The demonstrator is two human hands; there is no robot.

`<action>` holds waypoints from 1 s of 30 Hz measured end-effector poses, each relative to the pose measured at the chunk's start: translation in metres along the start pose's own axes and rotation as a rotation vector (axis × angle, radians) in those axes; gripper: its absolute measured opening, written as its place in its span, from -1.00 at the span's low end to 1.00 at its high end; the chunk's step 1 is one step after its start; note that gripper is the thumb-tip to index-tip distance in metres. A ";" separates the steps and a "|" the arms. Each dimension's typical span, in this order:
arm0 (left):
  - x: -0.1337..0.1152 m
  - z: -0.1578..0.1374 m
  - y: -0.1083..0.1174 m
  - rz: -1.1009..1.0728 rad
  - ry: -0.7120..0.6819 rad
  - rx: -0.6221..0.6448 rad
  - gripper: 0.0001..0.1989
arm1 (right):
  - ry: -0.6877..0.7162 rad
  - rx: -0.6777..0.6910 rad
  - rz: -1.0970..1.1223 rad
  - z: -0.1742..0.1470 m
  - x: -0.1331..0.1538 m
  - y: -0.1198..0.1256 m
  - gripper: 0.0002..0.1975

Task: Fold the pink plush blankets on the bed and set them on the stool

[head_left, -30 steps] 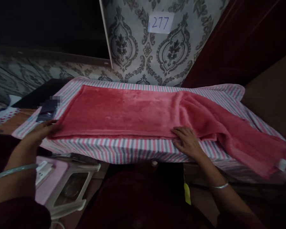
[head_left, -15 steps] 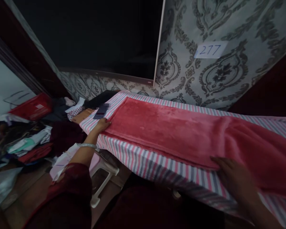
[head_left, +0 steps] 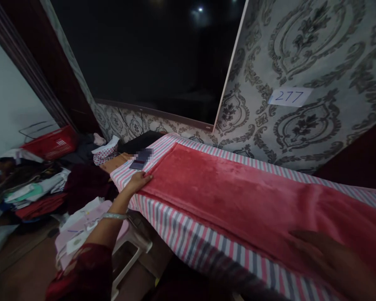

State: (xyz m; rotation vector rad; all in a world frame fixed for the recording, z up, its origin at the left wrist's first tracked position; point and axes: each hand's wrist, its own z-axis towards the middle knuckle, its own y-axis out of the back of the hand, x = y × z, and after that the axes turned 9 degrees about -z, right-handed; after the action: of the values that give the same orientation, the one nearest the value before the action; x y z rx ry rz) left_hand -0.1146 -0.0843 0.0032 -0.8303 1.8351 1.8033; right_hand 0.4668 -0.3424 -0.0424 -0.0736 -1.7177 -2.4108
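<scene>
A plush red blanket [head_left: 213, 188], folded into a long strip, lies over a table covered by a striped cloth [head_left: 188, 230] in pink, white and grey. At the blanket's near left corner, my left hand [head_left: 139, 182] has its fingers closed on the edge. My right hand [head_left: 329, 255] is over the near side of the blanket further right, palm down with fingers stretched out. It is blurred, and I cannot tell whether it touches the fabric. The blanket's right part is rumpled and runs out of view.
A dark phone [head_left: 139, 161] lies beside the blanket's left end. A large television [head_left: 153, 62] hangs on the patterned wall near a paper marked 277 [head_left: 290, 97]. At left are piled clothes [head_left: 40, 188], a red basket [head_left: 54, 144] and a plastic stool [head_left: 128, 251] bearing papers.
My view has tilted up and left, so the scene sits lower. My left hand stays at the blanket's corner. My right hand's fingers, previously at the blanket's near edge, now extend over its surface.
</scene>
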 end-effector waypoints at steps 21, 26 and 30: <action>0.042 -0.022 -0.017 -0.396 -0.114 -0.098 -0.51 | 0.015 0.287 0.182 0.446 0.196 -0.150 -0.50; 0.045 -0.030 -0.020 -0.374 -0.156 -0.085 -0.49 | 0.011 0.375 0.211 0.468 0.206 -0.173 -0.57; 0.046 -0.034 -0.027 -0.316 -0.192 -0.092 -0.53 | 0.049 0.386 0.236 0.470 0.213 -0.184 -0.78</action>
State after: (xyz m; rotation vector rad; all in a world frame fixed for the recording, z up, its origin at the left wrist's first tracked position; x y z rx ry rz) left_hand -0.1263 -0.1227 -0.0464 -0.8903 1.4223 1.7082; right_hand 0.1954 0.1335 -0.0278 -0.1529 -1.9907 -1.8704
